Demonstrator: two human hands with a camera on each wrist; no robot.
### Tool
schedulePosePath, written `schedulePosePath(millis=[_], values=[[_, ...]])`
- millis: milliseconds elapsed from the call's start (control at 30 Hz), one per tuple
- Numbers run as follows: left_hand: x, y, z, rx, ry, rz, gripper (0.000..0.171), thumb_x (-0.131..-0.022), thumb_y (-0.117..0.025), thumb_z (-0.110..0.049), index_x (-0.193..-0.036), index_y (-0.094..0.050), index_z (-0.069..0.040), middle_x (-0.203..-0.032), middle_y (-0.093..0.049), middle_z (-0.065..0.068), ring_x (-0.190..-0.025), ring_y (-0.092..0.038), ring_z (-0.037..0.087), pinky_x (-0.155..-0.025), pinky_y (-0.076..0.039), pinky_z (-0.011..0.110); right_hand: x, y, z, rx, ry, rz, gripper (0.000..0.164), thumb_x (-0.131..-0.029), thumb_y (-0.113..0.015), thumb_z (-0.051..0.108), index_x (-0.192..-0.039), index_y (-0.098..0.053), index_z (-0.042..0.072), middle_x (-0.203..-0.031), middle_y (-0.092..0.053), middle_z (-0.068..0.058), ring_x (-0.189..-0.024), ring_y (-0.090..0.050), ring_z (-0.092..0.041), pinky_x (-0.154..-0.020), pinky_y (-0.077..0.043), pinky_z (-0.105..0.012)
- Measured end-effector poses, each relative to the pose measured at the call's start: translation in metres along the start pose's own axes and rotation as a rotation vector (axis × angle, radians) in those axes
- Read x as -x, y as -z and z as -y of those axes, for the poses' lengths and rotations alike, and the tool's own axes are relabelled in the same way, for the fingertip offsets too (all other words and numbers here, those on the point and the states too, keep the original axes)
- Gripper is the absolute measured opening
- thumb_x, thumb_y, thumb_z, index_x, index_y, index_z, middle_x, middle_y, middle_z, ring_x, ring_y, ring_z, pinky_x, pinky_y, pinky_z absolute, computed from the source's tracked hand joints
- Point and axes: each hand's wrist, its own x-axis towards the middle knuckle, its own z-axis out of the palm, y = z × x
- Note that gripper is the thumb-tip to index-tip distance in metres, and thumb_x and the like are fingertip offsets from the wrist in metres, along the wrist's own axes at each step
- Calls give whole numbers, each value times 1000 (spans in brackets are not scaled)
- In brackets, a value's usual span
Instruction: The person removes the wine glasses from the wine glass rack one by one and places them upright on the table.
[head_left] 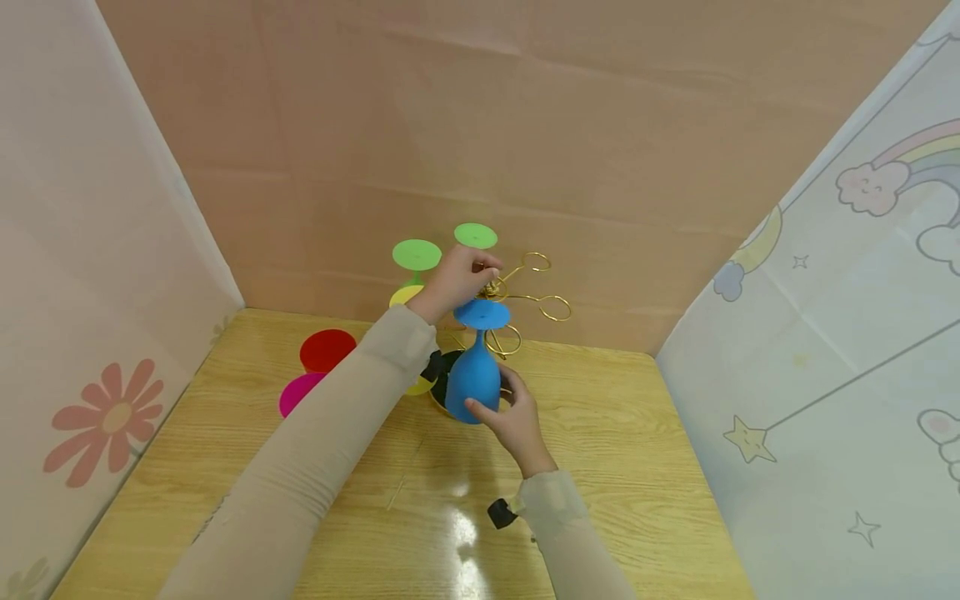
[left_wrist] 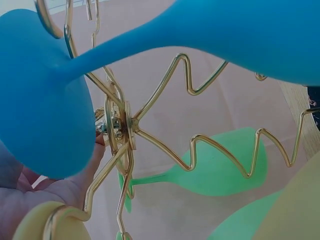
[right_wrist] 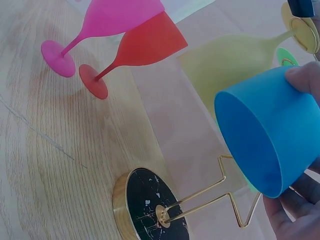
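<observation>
A blue goblet [head_left: 474, 379] is upside down at the gold wire glass rack [left_wrist: 131, 122], its foot uppermost beside the rack's arms. My right hand [head_left: 519, 418] grips its bowl from the right, thumb in front and fingers behind. At the rack's top my left hand [head_left: 453, 282] pinches the centre finial, partly hidden behind the blue foot in the left wrist view. Two green goblets [head_left: 417, 254] and a yellow goblet [right_wrist: 225, 62] hang inverted on the rack's left and back. The round black base [right_wrist: 145, 200] with a gold rim stands on the table.
A red goblet [head_left: 327, 348] and a magenta goblet [head_left: 298, 393] stand upright on the wooden table [head_left: 615, 467], left of the rack. Bare wire loops stick out on the rack's right. A tan wall [head_left: 525, 125] rises close behind, with patterned panels at both sides.
</observation>
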Motion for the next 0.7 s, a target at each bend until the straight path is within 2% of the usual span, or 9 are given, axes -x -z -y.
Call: schedulePosePath(millis=[167, 500, 700], values=[[2, -1, 0, 16, 5, -3, 27, -103, -59, -8, -126, -68, 2, -129, -64, 18, -121, -58, 31, -99, -49, 33, 0, 1, -3, 33, 14, 1, 76, -81, -86, 28, -146, -50, 10, -137, -56, -14, -123, -54, -35, -99, -48, -58], [1, -4, 1, 26, 16, -3, 29, -103, -59, -9, -129, -66, 1, -133, -62, 16, -123, -57, 29, -102, -46, 30, 0, 2, -6, 127, 40, 9, 76, -80, -86, 30, -145, -52, 9, -136, -57, -12, -121, -54, -32, -98, -49, -55], [2, -5, -1, 37, 15, 1, 29, -103, -58, -8, -129, -66, 1, -133, -62, 16, -123, -56, 29, -102, -46, 30, 1, 2, -10, 152, 34, 24, 75, -81, -86, 31, -144, -52, 8, -135, -58, -13, -120, -55, -35, -97, -49, -55]])
